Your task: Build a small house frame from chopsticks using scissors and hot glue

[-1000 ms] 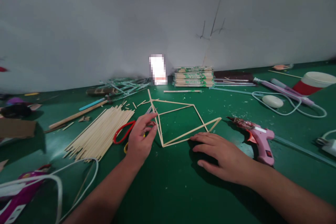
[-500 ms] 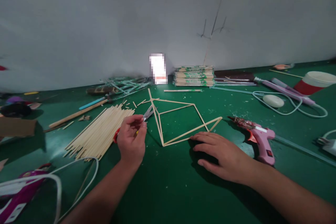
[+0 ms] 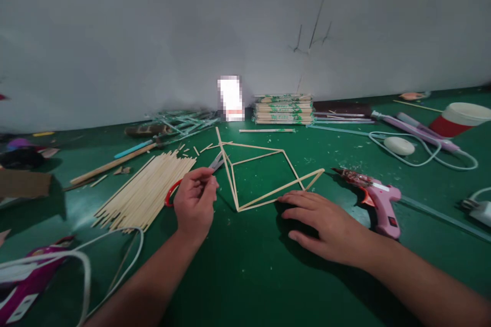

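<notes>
A frame of thin wooden sticks (image 3: 256, 158) stands on the green table, its bars glued or joined at the corners. My right hand (image 3: 320, 222) lies over the near side, fingers spread, the fingertips at the lower bar. My left hand (image 3: 195, 204) is left of the frame, fingers curled and thumb drawn in to them; whatever is pinched there is hidden or too small to name. Under and behind that hand are scissors (image 3: 173, 194) with a red handle, partly covered, their blades pointing at the frame. To the right, a pink glue gun (image 3: 383, 203) rests on its side.
A spread of loose sticks (image 3: 143, 191) lies at left, beside a purple tool (image 3: 34, 276) with a white cable (image 3: 86, 271). Wrapped chopstick bundles (image 3: 284, 110) are stacked by the wall. A red and white cup (image 3: 456, 120) stands far right.
My left hand has shifted slightly right, uncovering more of the red scissors handle. My right hand and the stick frame keep their places.
</notes>
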